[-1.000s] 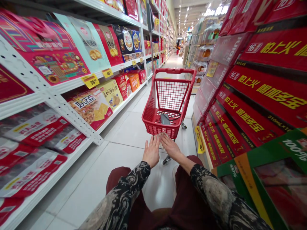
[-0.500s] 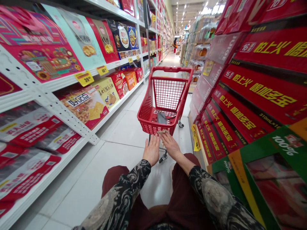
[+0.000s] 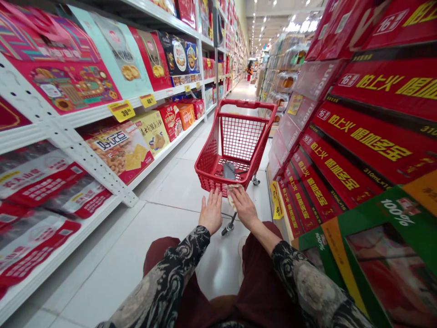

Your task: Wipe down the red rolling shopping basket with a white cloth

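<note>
Two hands, one red shopping cart.

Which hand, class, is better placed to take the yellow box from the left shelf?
The left hand: it looks empty and lies nearer the white shelf. The right hand appears to hold a pale crumpled item.

Supermarket aisle with white floor tiles, white metal shelving and rows of ceiling lights
</note>
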`<state>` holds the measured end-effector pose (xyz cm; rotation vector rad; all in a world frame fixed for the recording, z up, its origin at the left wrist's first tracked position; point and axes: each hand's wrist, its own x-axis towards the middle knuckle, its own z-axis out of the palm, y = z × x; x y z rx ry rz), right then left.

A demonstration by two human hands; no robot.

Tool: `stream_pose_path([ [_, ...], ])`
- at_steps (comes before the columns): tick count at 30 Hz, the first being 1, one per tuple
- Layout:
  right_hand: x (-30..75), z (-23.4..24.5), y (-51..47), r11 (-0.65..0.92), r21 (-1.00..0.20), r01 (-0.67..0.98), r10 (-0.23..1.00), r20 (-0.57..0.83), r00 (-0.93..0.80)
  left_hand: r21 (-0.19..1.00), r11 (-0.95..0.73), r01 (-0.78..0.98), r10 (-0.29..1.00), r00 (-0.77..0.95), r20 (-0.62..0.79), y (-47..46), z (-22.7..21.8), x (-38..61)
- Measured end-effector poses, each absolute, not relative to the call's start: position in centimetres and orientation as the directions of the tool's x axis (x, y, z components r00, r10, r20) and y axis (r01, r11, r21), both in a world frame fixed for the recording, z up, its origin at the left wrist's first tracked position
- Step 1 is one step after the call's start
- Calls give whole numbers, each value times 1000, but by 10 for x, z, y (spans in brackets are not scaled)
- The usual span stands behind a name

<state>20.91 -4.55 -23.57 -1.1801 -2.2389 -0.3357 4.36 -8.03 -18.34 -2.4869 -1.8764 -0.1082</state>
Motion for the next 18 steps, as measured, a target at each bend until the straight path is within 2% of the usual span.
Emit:
stream_pose_path([
  [3,209,-255,-49,569,-3,822,708,511,-488,24,-290,957,955,288,68,-84,-183,44],
  [7,209,-270,-60,564,-11,826,738,455,-498,20,-280,960,958,278,70,-86,-184,38],
  [14,187,-216,-49,685,-46,727,568,658,-494,38,-213,976,972,209,104,-73,-178,30],
  [18,170,-200,-32,685,2,728,569,623,-537,61,-132,989,988,127,87,-64,-169,29],
])
